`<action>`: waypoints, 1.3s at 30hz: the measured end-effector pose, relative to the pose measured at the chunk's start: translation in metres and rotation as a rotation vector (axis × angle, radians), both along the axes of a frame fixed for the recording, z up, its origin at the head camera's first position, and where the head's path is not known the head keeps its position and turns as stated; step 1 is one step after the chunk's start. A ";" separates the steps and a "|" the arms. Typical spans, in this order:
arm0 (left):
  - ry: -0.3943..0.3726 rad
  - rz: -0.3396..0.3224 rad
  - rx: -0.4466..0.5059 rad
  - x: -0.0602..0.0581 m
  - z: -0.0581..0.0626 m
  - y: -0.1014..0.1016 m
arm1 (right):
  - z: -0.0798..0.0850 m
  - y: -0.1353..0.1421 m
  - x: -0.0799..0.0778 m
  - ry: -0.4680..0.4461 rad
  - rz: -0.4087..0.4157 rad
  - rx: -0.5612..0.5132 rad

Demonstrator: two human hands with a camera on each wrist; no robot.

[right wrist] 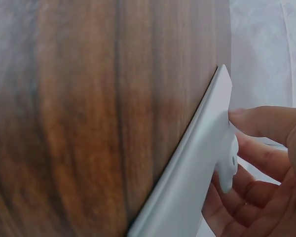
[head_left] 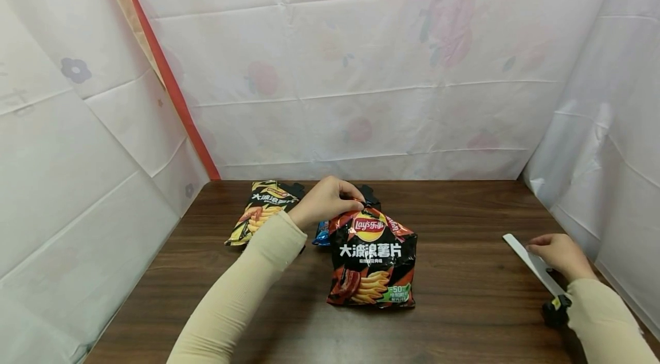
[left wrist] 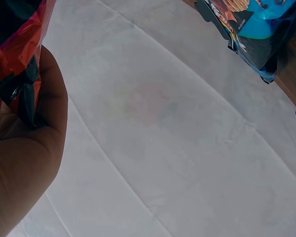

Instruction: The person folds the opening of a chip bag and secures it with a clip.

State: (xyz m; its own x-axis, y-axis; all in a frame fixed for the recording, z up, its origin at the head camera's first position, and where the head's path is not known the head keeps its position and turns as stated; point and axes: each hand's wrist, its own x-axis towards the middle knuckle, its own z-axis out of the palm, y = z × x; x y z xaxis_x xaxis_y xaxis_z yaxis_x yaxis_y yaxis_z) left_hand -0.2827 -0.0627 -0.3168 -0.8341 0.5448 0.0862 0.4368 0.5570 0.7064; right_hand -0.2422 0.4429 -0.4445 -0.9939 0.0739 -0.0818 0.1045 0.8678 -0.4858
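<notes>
My left hand (head_left: 330, 199) pinches the gathered top of a black and red Lay's chip bag (head_left: 372, 255), which hangs upright above the table. In the left wrist view, thumb and fingers close round its crinkled end. At the right, my right hand (head_left: 559, 255) pinches a long white plastic strip (head_left: 531, 263). Seen in the right wrist view, the strip (right wrist: 192, 177) lies along the wooden surface; my thumb touches its edge and curled fingers are at the small tab on its side. That strip's kind is not clear; it looks like a bag sealing clip.
A yellow and black chip bag (head_left: 265, 212) lies at the back left. Beside it, a blue bag (head_left: 322, 234) is mostly hidden by the left hand and the red bag. Black notched pieces (head_left: 294, 188) show behind them. White sheets (head_left: 361, 66) enclose the wooden table (head_left: 464, 226).
</notes>
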 end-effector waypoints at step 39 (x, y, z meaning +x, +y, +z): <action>0.001 0.001 -0.001 -0.002 -0.001 0.003 | 0.006 0.008 0.007 0.061 0.029 0.044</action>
